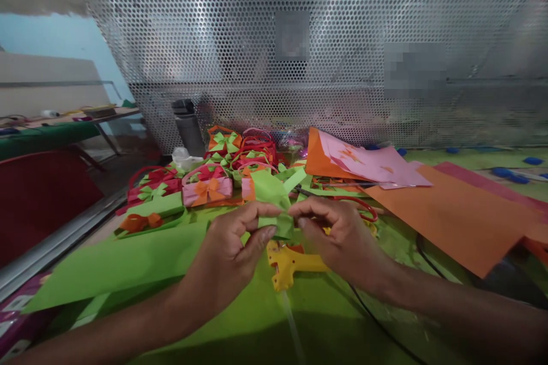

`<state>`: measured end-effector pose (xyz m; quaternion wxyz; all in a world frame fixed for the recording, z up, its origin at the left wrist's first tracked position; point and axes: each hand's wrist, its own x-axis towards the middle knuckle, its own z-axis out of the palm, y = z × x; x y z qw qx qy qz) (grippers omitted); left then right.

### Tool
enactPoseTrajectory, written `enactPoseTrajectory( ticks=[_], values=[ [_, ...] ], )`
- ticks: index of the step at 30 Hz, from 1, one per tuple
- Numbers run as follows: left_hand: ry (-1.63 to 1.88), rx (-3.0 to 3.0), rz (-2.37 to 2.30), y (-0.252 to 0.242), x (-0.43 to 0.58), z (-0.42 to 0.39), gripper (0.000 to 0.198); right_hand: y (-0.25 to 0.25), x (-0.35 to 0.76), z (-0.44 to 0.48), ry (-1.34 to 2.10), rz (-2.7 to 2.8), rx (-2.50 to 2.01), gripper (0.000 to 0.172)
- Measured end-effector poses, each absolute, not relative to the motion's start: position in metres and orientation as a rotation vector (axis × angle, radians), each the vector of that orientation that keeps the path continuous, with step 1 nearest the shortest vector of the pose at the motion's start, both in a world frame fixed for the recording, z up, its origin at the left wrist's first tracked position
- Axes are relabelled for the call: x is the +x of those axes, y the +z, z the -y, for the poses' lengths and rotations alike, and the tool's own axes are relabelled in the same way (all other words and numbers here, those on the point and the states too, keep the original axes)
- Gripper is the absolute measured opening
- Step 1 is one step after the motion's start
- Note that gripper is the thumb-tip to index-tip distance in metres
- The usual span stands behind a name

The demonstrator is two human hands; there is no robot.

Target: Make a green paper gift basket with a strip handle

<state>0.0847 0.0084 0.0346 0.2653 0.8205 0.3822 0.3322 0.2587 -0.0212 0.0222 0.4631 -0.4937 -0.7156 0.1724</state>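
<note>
A folded piece of green paper (272, 189) is raised over the middle of the table, with a narrow strip standing out at its upper right. My left hand (240, 239) pinches its lower left side between thumb and fingers. On the right edge, my right hand (338, 234) has its thumb and fingertips closed on the same paper. Just below the hands lies a yellow glue gun (285, 265), its right end partly hidden behind my right hand. Little paper bags stand beyond the hands, among them a pink one (208, 189) with an orange bow.
Green sheets (128, 259) lie at left, orange sheets (462, 211) and pink sheets (372, 162) at right. Red-handled scissors (363, 205) and a black cable (377, 325) are near my right arm. A dark bottle (187, 128) stands before a perforated metal panel (342, 68).
</note>
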Motion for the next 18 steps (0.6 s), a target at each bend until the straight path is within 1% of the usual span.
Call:
enactPoseTrajectory(
  ticks=[3,8,12,18],
  values=[
    [0.946,2.242,-1.058,0.0330,0.0840,-0.0085,0.014,0.0218,0.2575,0.0230,0.436,1.777,-1.210,0.015],
    [0.969,2.266,-1.039,0.0292,0.0846,-0.0067,0.013,0.0158,0.2562,0.0214,0.431,1.772,-1.188,0.014],
    [0.939,2.288,-1.060,0.0264,0.0854,-0.0047,0.014,0.0155,0.2552,0.0216,0.373,1.785,-1.222,0.011],
    [0.901,2.296,-1.058,0.0246,0.0845,-0.0042,0.012,0.0167,0.2533,0.0220,0.270,1.826,-1.234,0.012]
  ],
)
